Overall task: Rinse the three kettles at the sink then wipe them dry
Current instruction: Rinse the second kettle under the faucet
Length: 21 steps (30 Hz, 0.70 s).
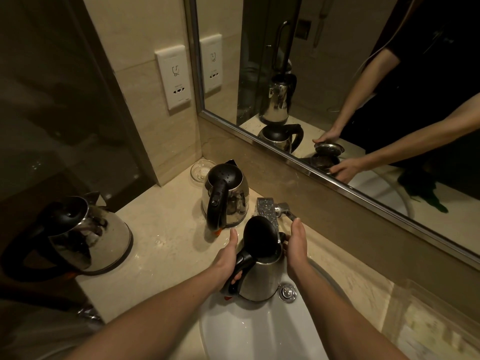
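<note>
Over the white sink (259, 333), a steel kettle (262, 276) is held upright beneath the tap (267, 211).
Left hand (226, 261) wraps its fingers round the black handle, thumb raised; right hand (296, 250) curls round the spout side. Lid hinged open; spout faces the tap, handle toward the person.

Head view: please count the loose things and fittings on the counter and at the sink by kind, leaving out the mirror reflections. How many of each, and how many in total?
Steel kettles with black lids and handles: 3
Clear round glass dish: 1
Chrome tap: 1
Chrome drain plug: 1
Total: 6
</note>
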### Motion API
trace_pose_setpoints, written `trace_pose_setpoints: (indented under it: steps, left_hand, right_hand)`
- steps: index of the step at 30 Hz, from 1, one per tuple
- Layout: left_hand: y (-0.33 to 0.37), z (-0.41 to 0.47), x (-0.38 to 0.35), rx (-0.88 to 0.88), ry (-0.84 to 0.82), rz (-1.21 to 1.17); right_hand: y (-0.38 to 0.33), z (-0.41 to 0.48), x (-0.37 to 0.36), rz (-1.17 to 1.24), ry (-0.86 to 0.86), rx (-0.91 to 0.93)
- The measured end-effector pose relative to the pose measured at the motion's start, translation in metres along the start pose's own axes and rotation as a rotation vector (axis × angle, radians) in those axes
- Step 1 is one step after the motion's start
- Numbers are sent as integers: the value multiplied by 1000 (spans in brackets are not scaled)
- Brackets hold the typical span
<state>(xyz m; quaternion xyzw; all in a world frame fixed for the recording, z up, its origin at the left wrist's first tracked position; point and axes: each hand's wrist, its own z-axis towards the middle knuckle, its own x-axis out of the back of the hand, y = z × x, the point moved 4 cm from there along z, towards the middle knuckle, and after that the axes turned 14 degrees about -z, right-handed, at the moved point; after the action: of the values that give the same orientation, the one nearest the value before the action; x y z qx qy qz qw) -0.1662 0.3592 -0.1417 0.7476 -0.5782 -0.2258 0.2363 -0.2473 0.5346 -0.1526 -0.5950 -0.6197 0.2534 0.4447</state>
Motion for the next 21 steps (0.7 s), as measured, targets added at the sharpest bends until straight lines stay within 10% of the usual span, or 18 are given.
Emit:
trace_pose_setpoints:
  steps: [21]
  left_hand:
    - [-3, -3, 1, -30, -17, 6]
  right_hand:
    - [-9, -19, 1, -26, 7, 21]
